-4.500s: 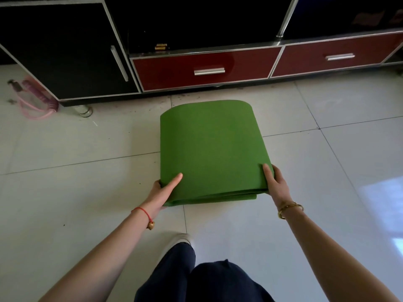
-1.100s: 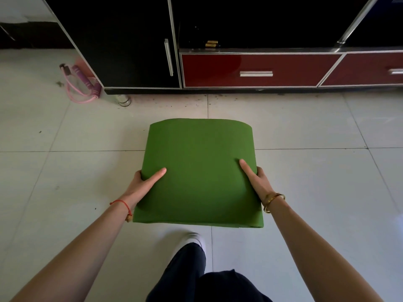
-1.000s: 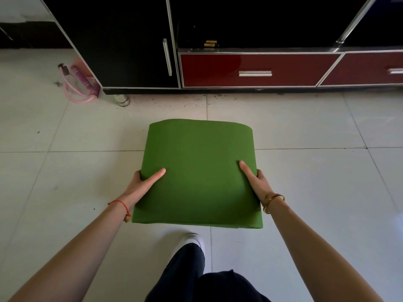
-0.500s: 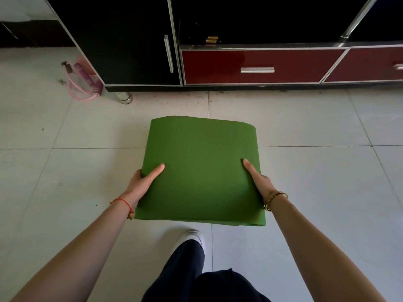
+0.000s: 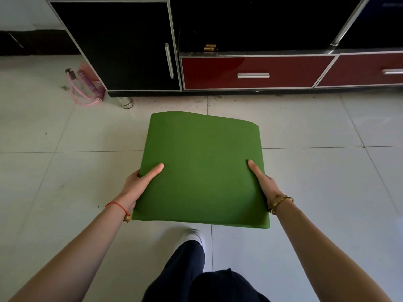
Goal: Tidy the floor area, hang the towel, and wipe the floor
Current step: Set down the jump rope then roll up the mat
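Nearest the camera, dark trousers (image 5: 205,280) fill the bottom centre, and a white shoe (image 5: 195,236) pokes out from one leg onto the pale floor tiles (image 5: 327,192). Two bare forearms reach forward from either side.

Just beyond the shoe, a folded green mat (image 5: 202,171) is held flat above the tiles, its near edge toward the person and its rounded fold on the far side. The left hand (image 5: 136,185) grasps the mat's left edge, thumb lying straight on the top surface and the fingers tucked underneath, out of sight. A red string bracelet (image 5: 117,206) circles that wrist. The right hand (image 5: 265,183) grasps the right edge the same way, thumb on top and fingers hidden below, with a gold bangle (image 5: 280,202) on its wrist.

Farther off, dark specks of dirt lie scattered on the tiles along the base of a cabinet. A pink skipping rope (image 5: 87,89) lies on the floor at the cabinet's left corner, near a metal cabinet foot (image 5: 127,103). The black cabinet door (image 5: 126,44) carries a vertical metal handle, and to its right sit two red drawers (image 5: 250,73) with horizontal metal handles.
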A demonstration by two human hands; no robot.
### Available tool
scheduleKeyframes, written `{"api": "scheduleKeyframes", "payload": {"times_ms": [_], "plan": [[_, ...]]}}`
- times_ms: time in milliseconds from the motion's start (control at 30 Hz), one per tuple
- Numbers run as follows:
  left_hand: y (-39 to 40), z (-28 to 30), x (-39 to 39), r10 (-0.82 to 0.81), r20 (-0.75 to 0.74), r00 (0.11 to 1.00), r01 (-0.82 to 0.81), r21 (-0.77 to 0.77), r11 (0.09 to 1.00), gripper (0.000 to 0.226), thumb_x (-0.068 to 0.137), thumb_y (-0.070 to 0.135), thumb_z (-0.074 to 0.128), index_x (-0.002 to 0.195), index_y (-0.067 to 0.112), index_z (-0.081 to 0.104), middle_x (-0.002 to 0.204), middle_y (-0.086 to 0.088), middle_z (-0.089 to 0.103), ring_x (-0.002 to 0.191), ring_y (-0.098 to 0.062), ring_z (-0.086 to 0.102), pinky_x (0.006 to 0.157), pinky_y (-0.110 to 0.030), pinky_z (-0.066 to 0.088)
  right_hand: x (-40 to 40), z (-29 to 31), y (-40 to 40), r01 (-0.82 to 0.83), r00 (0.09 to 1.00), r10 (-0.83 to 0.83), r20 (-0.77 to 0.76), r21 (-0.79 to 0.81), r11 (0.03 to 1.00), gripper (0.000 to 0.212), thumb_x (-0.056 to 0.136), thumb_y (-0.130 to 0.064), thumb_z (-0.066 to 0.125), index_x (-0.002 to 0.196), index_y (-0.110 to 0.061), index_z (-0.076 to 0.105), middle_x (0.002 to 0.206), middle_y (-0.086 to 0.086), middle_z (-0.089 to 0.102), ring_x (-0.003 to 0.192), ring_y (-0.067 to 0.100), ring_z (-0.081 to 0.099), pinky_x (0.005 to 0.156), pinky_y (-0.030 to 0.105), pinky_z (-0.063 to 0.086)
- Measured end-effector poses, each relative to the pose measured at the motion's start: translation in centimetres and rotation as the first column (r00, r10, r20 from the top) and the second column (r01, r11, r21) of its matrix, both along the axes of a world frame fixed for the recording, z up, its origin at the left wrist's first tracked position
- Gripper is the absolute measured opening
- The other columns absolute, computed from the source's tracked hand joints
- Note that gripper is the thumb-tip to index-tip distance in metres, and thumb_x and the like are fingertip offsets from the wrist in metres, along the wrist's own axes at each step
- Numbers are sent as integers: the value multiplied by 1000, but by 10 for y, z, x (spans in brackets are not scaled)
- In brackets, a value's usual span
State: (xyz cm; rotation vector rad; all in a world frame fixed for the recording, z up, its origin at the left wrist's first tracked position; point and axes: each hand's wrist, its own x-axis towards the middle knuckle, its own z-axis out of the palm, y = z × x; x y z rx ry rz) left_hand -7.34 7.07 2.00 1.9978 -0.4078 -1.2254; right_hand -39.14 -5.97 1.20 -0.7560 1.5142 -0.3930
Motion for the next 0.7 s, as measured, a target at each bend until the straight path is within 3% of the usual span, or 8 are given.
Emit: {"api": "scheduleKeyframes", "payload": {"times_ms": [167, 333, 567, 700], "plan": [[-4, 19, 1, -14, -16, 1000, 14, -18, 1000, 65, 61, 67, 73, 109, 25, 60, 105, 1, 70, 95, -20, 66, 77, -33, 51, 1, 18, 1, 22, 1000, -22, 4, -9, 1000, 75, 65, -67, 71, 114, -11, 63, 98, 6, 72, 86, 23, 70, 67, 29, 55], [-7, 92, 8, -9, -18, 1000, 9, -25, 1000, 63, 61, 63, 75, 110, 26, 62, 105, 3, 70, 95, -17, 66, 76, -29, 51, 7, 85, 3, 66, 997, -65, 32, -8, 998, 64, 68, -63, 72, 107, -12, 66, 95, 5, 74, 84, 21, 72, 67, 27, 56], [-2, 260, 22, 10, -13, 1000, -10, -11, 1000, 71, 61, 62, 73, 119, 24, 58, 107, 3, 66, 98, -18, 63, 89, -37, 49, 23, 253, 9, 88, 995, -87, 45, -22, 996, 46, 74, -55, 71, 96, -15, 66, 93, 4, 73, 85, 19, 71, 68, 26, 56], [6, 375, 32, 26, -31, 999, -26, 10, 1000, 78, 61, 64, 73, 125, 22, 55, 109, 2, 65, 100, -20, 62, 91, -40, 50, 35, 374, 13, 69, 996, -67, 60, -31, 997, 41, 77, -52, 70, 97, -17, 65, 93, 3, 72, 83, 16, 70, 57, 21, 56]]}}
